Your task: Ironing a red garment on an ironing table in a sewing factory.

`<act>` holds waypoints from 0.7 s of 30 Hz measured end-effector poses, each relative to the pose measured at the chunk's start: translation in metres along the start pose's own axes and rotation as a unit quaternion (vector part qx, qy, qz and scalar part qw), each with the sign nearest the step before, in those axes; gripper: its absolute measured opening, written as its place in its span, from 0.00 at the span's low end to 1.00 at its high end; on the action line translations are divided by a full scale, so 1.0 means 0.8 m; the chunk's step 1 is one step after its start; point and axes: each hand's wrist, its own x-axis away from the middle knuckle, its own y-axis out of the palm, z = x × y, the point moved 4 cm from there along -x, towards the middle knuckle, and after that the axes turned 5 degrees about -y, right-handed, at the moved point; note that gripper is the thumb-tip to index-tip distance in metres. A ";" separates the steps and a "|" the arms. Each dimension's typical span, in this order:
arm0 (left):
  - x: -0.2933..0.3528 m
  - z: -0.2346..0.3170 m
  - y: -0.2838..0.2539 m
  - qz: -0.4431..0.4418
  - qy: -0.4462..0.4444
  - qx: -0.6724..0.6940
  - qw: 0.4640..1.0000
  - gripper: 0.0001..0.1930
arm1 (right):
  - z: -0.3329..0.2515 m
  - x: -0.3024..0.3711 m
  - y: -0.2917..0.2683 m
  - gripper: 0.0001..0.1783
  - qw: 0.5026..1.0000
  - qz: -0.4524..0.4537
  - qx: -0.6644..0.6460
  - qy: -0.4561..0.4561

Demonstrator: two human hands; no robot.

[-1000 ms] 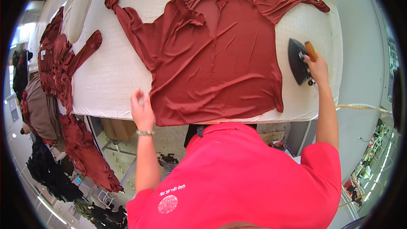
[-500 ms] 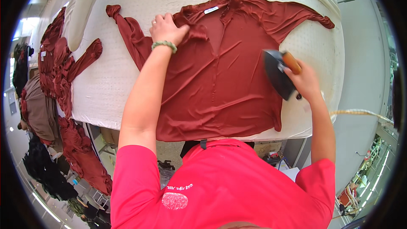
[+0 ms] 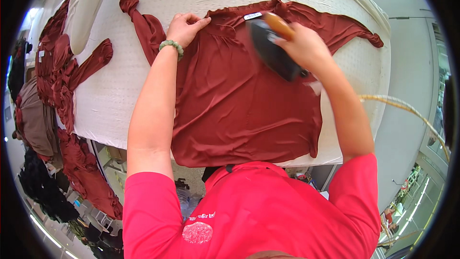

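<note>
A dark red long-sleeved blouse [image 3: 230,96] lies spread on a white padded ironing table [image 3: 100,100], its neckline at the far side with a small white label inside. My right hand [image 3: 306,45] is wrapped round the orange handle of a dark iron [image 3: 270,52], whose tip points toward the label. The iron is over the upper front of the blouse, slightly blurred. At the left shoulder seam, my left hand [image 3: 184,31] pinches the cloth between thumb and fingers. Folds run across the lower front. Both sleeves stretch outward, the left one partly behind my left hand.
More dark red garments [image 3: 57,62] heap over the table's left edge, near a white padded sleeve board [image 3: 88,14]. Brown and black clothes [image 3: 45,187] hang further left. A pale hose [image 3: 402,103] runs at the right, beside a grey cabinet [image 3: 407,67].
My right hand has swept the iron left and away from me, from the blouse's right side to its upper front. My left hand's fingers have drawn in at the shoulder.
</note>
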 end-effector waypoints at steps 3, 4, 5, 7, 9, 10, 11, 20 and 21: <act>0.001 -0.008 -0.008 -0.134 -0.038 0.170 0.976 0.29 | 0.104 0.051 -0.022 0.27 0.995 0.011 -0.074 0.072; 0.007 0.000 -0.007 -0.133 -0.030 0.170 0.976 0.29 | 0.154 0.071 -0.020 0.26 0.991 0.031 -0.091 0.088; 0.026 0.003 -0.012 -0.074 -0.003 0.075 0.994 0.30 | 0.204 0.094 -0.016 0.26 0.984 0.041 -0.086 0.151; 0.059 0.022 -0.023 -0.016 0.033 -0.057 0.998 0.32 | 0.302 0.145 -0.021 0.25 0.968 0.081 -0.058 0.230; 0.082 0.020 -0.039 -0.006 0.030 -0.107 0.994 0.33 | 0.366 0.169 -0.024 0.25 0.955 0.084 -0.047 0.281; 0.088 0.010 -0.042 -0.051 -0.012 -0.154 0.987 0.33 | 0.386 0.172 -0.021 0.26 0.945 0.063 -0.056 0.317; 0.100 -0.005 -0.059 -0.087 -0.064 -0.201 0.974 0.33 | 0.381 0.171 -0.032 0.30 0.961 0.106 0.082 0.243; 0.218 0.054 -0.082 -0.041 0.034 -0.175 0.983 0.19 | 0.216 -0.094 0.008 0.46 0.982 0.155 -0.020 -0.106; 0.244 0.065 -0.093 -0.035 0.049 -0.193 0.979 0.17 | 0.243 -0.123 0.031 0.44 0.976 0.179 -0.001 -0.120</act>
